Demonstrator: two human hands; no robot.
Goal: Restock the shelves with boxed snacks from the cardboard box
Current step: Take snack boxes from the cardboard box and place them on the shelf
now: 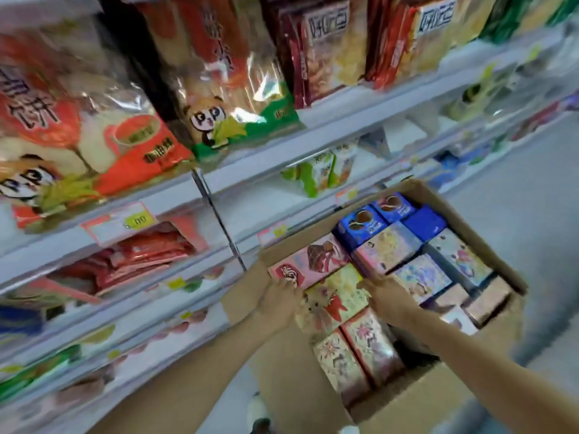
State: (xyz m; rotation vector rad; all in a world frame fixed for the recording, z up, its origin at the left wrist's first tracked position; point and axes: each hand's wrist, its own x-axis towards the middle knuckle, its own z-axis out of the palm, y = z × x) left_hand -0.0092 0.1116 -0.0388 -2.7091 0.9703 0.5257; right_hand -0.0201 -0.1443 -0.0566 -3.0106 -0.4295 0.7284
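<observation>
Two hands reach into the open cardboard box [407, 408], which stands just beside the shelves [313, 142] on the left; bare grey floor lies open to its right. Its flaps stand up around tightly packed cartons, with hardly a gap between them. The left hand [279, 300] and right hand [388, 296] lie apart, one on either side of a yellow box [336, 296], fingers at its edges. Blur hides whether they grip it. A pink box [310, 261] touches its far side, blue boxes [360, 223] sit farther off, and pale patterned boxes [423, 277] lie to the right. Bagged snacks [219, 73] overhang the upper shelf edge. The yellow box lies flat near the box's left wall, printed with red figures.
</observation>
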